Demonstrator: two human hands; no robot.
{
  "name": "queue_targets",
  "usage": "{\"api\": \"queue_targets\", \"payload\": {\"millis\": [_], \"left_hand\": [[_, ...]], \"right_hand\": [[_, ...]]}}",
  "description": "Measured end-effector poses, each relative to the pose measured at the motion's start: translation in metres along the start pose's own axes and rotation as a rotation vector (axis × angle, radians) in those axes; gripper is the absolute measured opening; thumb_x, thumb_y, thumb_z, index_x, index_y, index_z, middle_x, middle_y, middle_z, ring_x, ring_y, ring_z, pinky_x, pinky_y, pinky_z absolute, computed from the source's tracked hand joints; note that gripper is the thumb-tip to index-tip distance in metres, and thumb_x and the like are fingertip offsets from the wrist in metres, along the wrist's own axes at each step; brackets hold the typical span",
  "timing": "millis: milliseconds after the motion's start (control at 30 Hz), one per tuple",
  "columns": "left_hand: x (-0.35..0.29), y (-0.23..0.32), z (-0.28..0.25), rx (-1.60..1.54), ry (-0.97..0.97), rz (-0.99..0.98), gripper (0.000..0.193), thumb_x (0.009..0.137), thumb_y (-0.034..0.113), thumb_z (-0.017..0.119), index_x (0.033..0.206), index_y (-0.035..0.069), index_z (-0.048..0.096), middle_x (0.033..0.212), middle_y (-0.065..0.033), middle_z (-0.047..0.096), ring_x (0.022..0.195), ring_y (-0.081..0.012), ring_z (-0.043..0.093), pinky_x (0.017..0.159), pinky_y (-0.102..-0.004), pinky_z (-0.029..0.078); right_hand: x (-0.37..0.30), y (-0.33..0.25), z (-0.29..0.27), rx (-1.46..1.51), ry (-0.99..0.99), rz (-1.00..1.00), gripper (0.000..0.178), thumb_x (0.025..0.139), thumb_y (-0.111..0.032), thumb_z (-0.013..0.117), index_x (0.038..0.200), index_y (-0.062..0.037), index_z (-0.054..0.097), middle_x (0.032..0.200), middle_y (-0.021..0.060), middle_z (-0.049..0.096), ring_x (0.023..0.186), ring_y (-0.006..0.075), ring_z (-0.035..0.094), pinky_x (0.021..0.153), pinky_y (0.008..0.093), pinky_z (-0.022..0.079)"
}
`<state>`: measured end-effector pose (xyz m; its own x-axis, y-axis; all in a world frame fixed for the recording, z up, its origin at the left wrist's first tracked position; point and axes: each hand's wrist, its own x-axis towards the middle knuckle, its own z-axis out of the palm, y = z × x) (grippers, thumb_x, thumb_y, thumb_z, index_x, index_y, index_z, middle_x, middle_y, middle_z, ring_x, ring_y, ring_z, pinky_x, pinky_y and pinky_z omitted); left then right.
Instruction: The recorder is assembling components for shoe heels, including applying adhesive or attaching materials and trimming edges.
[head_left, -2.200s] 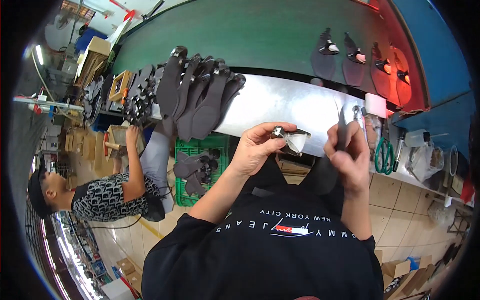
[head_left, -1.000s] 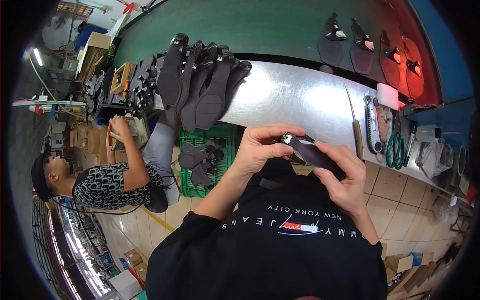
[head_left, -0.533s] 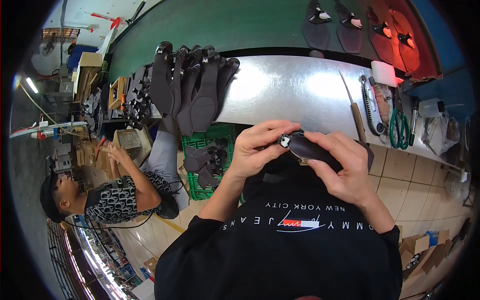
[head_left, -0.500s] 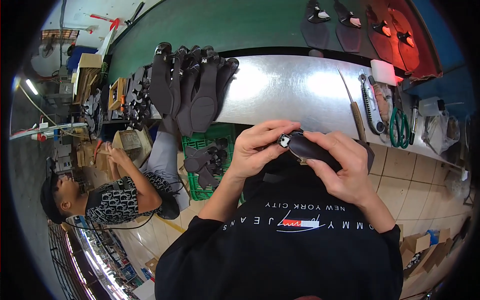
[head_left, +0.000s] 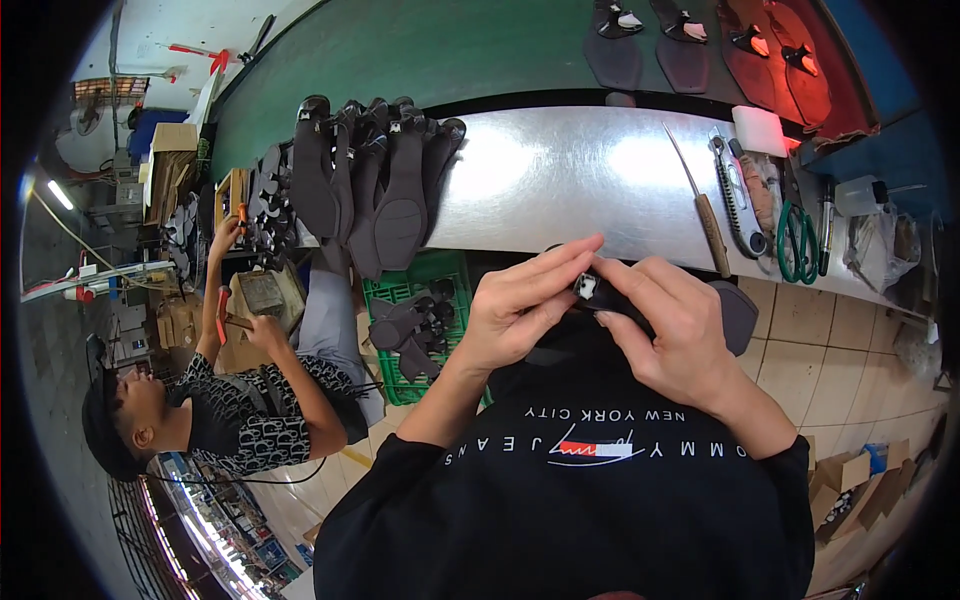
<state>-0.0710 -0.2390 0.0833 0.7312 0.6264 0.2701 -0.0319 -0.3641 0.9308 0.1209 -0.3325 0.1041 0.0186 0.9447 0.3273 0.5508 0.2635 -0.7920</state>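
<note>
In front of my chest my right hand [head_left: 672, 318] is wrapped round a dark shoe sole [head_left: 738, 318], whose broad end shows beyond my wrist. A small white patch sits on the sole's narrow end, between my two hands. My left hand [head_left: 522, 308] presses its fingers and thumb together at that narrow end, and its fingertips meet those of the right. Some of the sole is hidden behind my fingers. On the metal bench edge ahead, a pile of dark soles with straps [head_left: 402, 215] lies to the left.
To the right on the metal bench [head_left: 560, 190] lie a wood-handled awl [head_left: 712, 235], a utility knife [head_left: 738, 200] and green-handled scissors [head_left: 797, 245]. A green crate [head_left: 455, 290] holds dark strap pieces. At left a co-worker [head_left: 270, 400] grips a hammer [head_left: 224, 318]. Several soles lie on the green belt [head_left: 450, 60].
My right hand has turned the sole so that its broad end swings out to the right, and my left fingers have straightened over the narrow end. The co-worker's hands have parted, with a hammer now visible.
</note>
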Motion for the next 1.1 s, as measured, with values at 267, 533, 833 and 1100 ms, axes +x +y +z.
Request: {"api": "queue_targets", "payload": {"millis": [267,533,833,1100], "left_hand": [[-0.005,-0.005,0.002,-0.407,0.014,-0.360,0.044,0.092,-0.008,0.044,0.134,0.003,0.054,0.140,-0.0157,0.051,0.114,-0.0204,0.059,0.080,-0.0275,0.059],[-0.006,-0.004,0.012,-0.416,0.093,-0.492,0.043,0.089,-0.007,0.050,0.131,0.002,0.057,0.135,-0.0122,0.056,0.103,-0.0145,0.063,0.073,-0.0240,0.059],[0.004,-0.005,0.010,-0.376,0.144,-0.712,0.041,0.084,-0.008,0.053,0.123,-0.001,0.062,0.122,-0.0104,0.065,0.090,-0.0098,0.065,0.069,-0.0213,0.058],[0.005,-0.006,0.015,-0.376,0.188,-0.707,0.039,0.084,-0.007,0.055,0.121,0.001,0.064,0.121,-0.0088,0.065,0.090,-0.0092,0.064,0.069,-0.0211,0.058]], "right_hand": [[-0.003,0.016,0.010,0.227,0.012,0.159,0.030,0.076,-0.003,0.069,0.105,-0.0066,0.065,0.081,0.0096,0.060,0.068,0.0263,0.061,0.060,0.0337,0.048],[-0.003,0.019,0.011,0.053,-0.102,0.141,0.018,0.074,-0.007,0.071,0.091,-0.0109,0.071,0.077,0.0065,0.055,0.068,0.0252,0.059,0.060,0.0357,0.046],[-0.004,0.030,0.011,-0.082,-0.206,-0.041,0.031,0.067,-0.013,0.079,0.096,-0.0132,0.069,0.086,0.0068,0.055,0.075,0.0272,0.058,0.065,0.0364,0.045],[-0.011,0.032,0.023,-0.050,-0.060,0.015,0.026,0.066,-0.013,0.080,0.089,-0.0149,0.068,0.081,0.0057,0.053,0.072,0.0256,0.057,0.062,0.0361,0.042]]}}
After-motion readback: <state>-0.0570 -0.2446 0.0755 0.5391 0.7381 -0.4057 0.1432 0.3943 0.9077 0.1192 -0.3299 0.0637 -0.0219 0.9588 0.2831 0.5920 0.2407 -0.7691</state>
